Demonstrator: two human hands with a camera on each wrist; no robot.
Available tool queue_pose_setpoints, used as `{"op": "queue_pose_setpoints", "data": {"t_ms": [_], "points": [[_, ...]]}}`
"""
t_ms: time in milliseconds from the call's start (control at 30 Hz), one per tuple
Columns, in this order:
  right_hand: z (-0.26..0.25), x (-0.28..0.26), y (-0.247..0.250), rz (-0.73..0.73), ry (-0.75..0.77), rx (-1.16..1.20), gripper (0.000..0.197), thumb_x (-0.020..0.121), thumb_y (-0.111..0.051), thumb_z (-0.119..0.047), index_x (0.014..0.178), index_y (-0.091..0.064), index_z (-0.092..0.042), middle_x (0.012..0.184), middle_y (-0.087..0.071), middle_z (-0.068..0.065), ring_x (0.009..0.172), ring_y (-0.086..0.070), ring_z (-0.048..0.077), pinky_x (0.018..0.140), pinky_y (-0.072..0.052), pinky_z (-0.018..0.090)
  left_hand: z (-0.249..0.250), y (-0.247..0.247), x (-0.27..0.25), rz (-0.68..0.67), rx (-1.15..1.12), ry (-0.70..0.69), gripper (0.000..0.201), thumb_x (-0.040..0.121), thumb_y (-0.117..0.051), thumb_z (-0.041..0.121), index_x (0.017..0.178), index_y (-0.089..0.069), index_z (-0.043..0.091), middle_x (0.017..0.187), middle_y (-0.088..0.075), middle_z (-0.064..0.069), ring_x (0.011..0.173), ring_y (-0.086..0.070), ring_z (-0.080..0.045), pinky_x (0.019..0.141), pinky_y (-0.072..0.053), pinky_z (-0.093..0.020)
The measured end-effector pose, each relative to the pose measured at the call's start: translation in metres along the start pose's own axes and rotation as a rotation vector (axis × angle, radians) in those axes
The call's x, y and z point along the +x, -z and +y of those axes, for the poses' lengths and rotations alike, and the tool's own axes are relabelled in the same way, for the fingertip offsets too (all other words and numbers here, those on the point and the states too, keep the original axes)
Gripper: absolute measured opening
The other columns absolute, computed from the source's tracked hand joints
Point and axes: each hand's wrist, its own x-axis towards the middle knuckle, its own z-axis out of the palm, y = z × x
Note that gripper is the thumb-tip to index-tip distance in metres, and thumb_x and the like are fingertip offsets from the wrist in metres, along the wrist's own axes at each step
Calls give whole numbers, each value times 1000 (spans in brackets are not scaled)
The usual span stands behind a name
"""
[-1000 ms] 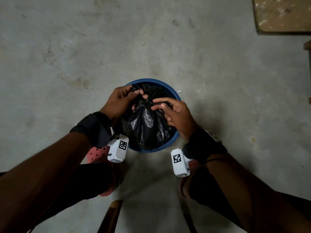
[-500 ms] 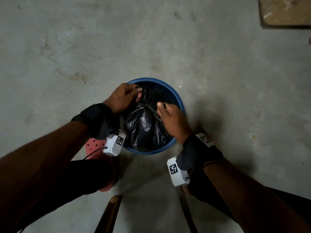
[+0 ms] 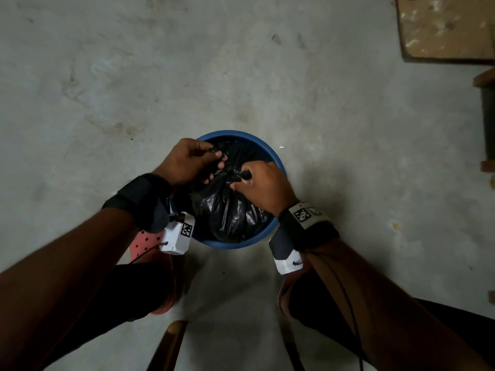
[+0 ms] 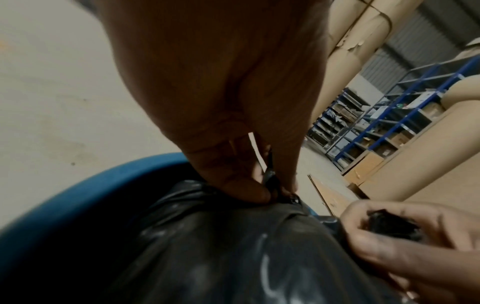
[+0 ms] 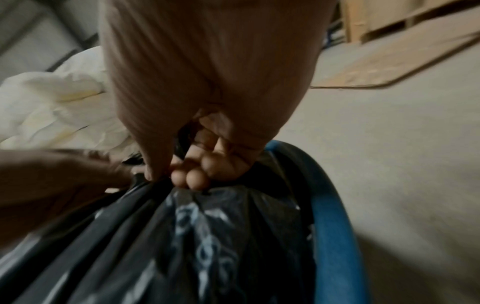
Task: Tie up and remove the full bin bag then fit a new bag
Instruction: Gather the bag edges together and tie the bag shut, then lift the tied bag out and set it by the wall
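Note:
A full black bin bag [image 3: 227, 210] sits inside a round blue bin [image 3: 270, 153] on the concrete floor. Its top is gathered into a bunch at the middle. My left hand [image 3: 211, 162] pinches a twisted end of the bag at the bin's far left; in the left wrist view my left hand [image 4: 272, 191] holds black plastic [image 4: 233, 246] between thumb and fingers. My right hand [image 3: 243, 180] grips the other end just right of the bunch. In the right wrist view my right hand [image 5: 179, 176] has fingers curled round the bag's neck [image 5: 197, 226] beside the bin's rim [image 5: 335, 226].
Both hands work over the bin between my feet in pink shoes [image 3: 144, 242]. A flat cardboard sheet [image 3: 444, 28] lies at the far right. Wooden furniture [image 3: 484, 81] stands at the right edge, a wooden leg [image 3: 168, 344] close below. Blue shelving [image 4: 389, 127] and a white heap [image 5: 59, 107] stand farther off.
Both hands have come back together over the gathered top. The right hand turned and now grips a twisted end beside the bunch; the left still pinches its end.

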Motion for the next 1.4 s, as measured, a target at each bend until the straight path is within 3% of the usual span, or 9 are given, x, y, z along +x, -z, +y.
{"op": "queue_pose_setpoints", "data": {"t_ms": [167,367,500,600,767,933,1067,1233,1400], "points": [[15,5,12,-23,71,301,4,92,-72,-13,93,-68,-11,65,-64,-9,56,-62,1,58,-46,14,-7,16,6,24,329,-77,21,81,-87,21,102,-83,22,93,-81,4,85,-75,-8,82,-58,-28],[-5,-1,26,-5,84,250,13,96,-64,-11,84,-68,-10,67,-68,-5,64,-64,3,69,-53,24,30,5,-8,76,586,-57,23,83,-82,12,103,-82,20,94,-79,0,88,-72,-10,84,-50,-20],[-48,-22,71,-103,50,285,14,94,-65,-11,81,-68,-11,70,-73,-5,72,-68,4,72,-48,16,78,9,-42,65,548,5,27,82,-83,10,107,-80,19,88,-71,3,85,-67,-12,80,-47,-19],[-82,-46,119,-81,-6,330,16,94,-65,-12,79,-71,-13,75,-75,-5,77,-69,5,74,-48,14,126,16,-78,42,395,16,24,79,-82,18,101,-81,26,100,-78,1,96,-74,-23,90,-59,-41],[-130,-80,209,6,-29,396,16,94,-67,-15,78,-72,-15,71,-74,-8,71,-70,10,78,-56,33,227,13,-126,86,144,-30,23,79,-83,13,102,-79,14,102,-78,-5,94,-73,-19,96,-58,-51],[-146,-104,301,163,-20,418,10,96,-65,-14,97,-74,-17,74,-73,-5,73,-70,7,77,-57,31,326,-14,-147,87,-55,-23,28,83,-77,-5,111,-74,0,93,-75,-8,84,-68,-9,83,-58,-28],[-130,-120,367,191,53,230,22,96,-64,-24,118,-71,-23,97,-78,-2,90,-73,17,83,-55,28,389,-53,-149,70,-110,-41,36,82,-77,-6,118,-73,1,103,-77,-13,91,-70,-13,89,-59,-28],[-79,-140,437,188,3,133,13,90,-70,-23,103,-74,-24,98,-77,-2,92,-71,20,82,-57,37,441,-120,-131,6,-109,-57,38,81,-79,-3,118,-73,0,110,-75,-25,94,-68,-20,93,-58,-34],[-28,-164,481,285,-145,255,3,90,-71,-23,93,-69,-23,90,-73,-9,87,-68,12,80,-56,36,474,-185,-97,-27,-35,-103,35,77,-82,-6,111,-73,-4,90,-74,-13,75,-67,-13,73,-59,-25]]}}
